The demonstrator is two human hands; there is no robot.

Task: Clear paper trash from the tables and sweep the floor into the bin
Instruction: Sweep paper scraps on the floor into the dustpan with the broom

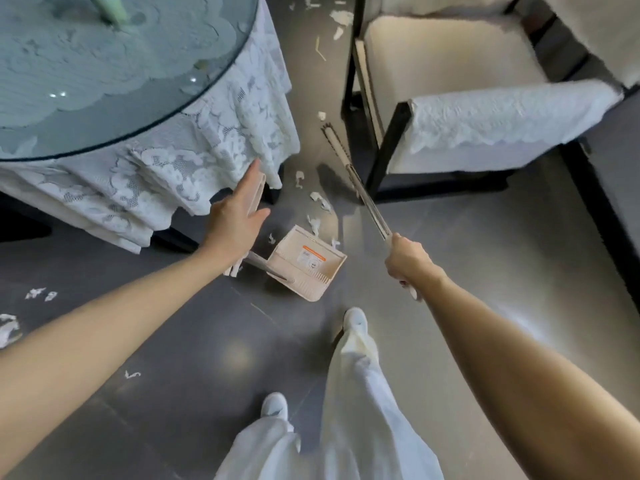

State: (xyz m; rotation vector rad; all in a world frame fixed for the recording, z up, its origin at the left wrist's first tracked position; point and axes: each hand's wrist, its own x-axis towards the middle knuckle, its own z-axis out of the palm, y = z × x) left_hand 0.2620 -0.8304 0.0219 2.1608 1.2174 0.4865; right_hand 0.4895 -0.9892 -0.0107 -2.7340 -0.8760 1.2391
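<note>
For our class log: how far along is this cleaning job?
Sweeping is under way. Done: nothing shows in the dustpan yet. In hand: the right hand grips the broom; the left hand is open at the dustpan handle. Left: paper scraps beside the dustpan, by the chair and at far left.

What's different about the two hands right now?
The left hand is flat with straight fingers, by the dustpan handle. The right hand is curled tight round the broom handle. The left hand is near the lace tablecloth, and the right hand is nearer the chair. Both reach out over the floor, which has paper scraps on it.
</note>
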